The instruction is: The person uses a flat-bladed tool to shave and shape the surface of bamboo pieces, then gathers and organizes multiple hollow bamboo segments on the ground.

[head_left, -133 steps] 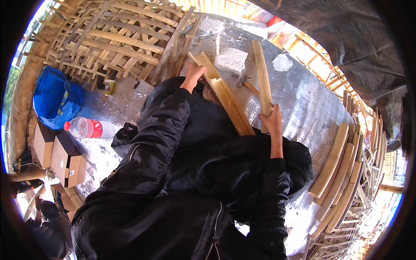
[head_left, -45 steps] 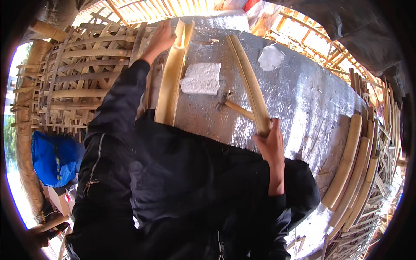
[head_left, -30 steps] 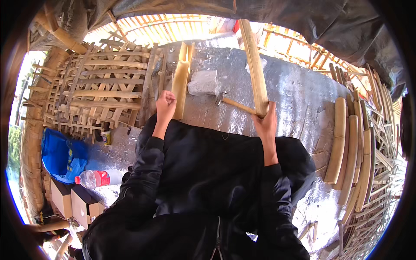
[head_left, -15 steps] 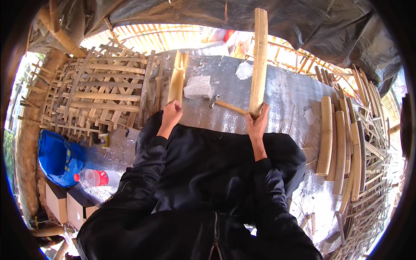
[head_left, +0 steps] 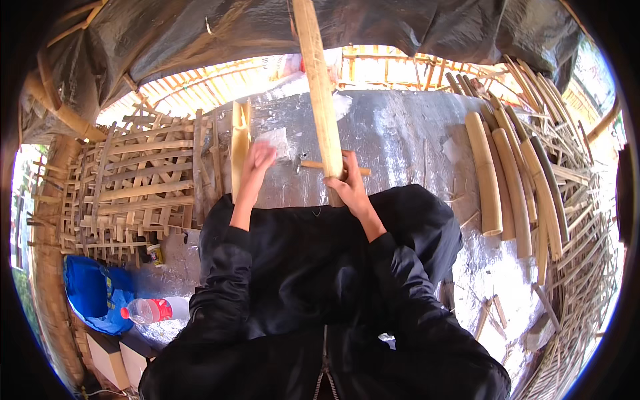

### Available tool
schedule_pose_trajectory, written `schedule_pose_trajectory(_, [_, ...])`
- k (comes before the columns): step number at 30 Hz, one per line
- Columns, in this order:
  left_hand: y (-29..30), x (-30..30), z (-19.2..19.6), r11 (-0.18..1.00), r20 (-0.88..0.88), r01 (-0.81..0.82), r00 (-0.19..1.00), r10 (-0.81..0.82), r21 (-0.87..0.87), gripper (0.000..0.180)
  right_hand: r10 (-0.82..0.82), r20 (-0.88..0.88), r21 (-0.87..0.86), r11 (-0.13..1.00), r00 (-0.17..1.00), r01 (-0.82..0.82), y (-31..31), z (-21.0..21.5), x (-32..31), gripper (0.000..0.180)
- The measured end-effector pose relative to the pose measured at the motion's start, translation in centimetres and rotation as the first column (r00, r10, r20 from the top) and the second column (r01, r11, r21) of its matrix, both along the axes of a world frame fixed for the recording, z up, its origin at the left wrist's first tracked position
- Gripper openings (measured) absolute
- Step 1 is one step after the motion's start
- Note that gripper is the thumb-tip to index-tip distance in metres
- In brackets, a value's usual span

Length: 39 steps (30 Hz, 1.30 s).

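Observation:
My right hand [head_left: 350, 183] is closed around the near end of a long split bamboo piece [head_left: 320, 93], which points away from me and reaches past the far edge of the grey sheet. My left hand [head_left: 253, 170], its fingertips blurred, is raised beside a shorter, trough-shaped bamboo half [head_left: 240, 137]. It appears to hold nothing, with fingers loosely extended. Behind the left fingers lies a pale block [head_left: 275, 143]. A hammer [head_left: 353, 171] with a wooden handle lies on the sheet, partly hidden by the long bamboo piece.
The grey sheet [head_left: 393, 147] covers the work surface. Several bamboo lengths [head_left: 483, 173] lie at right, beside a heap of thin strips [head_left: 587, 233]. A woven bamboo lattice [head_left: 147, 173] stands at left, above a blue bag [head_left: 93, 293] and a plastic bottle [head_left: 150, 311]. Dark sheeting [head_left: 220, 47] hangs overhead.
My left hand has let go of the shorter bamboo half and moved up beside it. My right hand has brought the long piece leftward across the hammer handle. The view has shifted.

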<state>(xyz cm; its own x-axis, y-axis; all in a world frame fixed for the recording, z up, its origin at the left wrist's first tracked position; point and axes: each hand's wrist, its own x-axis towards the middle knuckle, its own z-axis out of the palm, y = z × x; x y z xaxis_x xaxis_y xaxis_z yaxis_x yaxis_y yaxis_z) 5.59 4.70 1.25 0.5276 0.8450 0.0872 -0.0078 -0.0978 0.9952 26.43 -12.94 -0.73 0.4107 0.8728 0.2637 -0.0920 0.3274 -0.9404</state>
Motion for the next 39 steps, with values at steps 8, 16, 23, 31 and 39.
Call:
schedule_pose_trajectory(8, [2.1, 10.4, 13.3, 0.993, 0.134, 0.076, 0.989, -0.064, -0.089, 0.063, 0.432, -0.431, 0.097, 0.895, 0.792, -0.435, -1.4, 1.7, -0.8, 0.061])
schedule_pose_trajectory(16, [-0.9, 13.0, 14.6, 0.981, 0.066, 0.186, 0.980, -0.190, 0.057, 0.044, 0.331, -0.138, 0.021, 0.943, 0.933, -0.331, -0.6, 1.3, -1.2, 0.075])
schedule_pose_trajectory(23, [-1.7, 12.8, 7.8, 0.944, 0.162, 0.130, 0.969, -0.185, 0.304, 0.058, -0.100, 0.811, -0.211, 0.869, 0.576, 0.448, -7.3, 0.1, -0.8, 0.068])
schedule_pose_trajectory(31, [-2.4, 9.1, 3.7, 0.926, 0.171, 0.029, 0.980, -0.101, 0.377, 0.059, -0.110, 0.943, -0.125, 0.758, 0.314, 0.640, -24.9, 4.6, -6.4, 0.044])
schedule_pose_trajectory(39, [-1.7, 6.6, 4.1, 0.929, 0.136, 0.029, 0.987, -0.085, 0.369, 0.058, -0.451, 0.872, -0.030, 0.339, 0.190, 0.940, -35.6, 4.5, -4.3, 0.025])
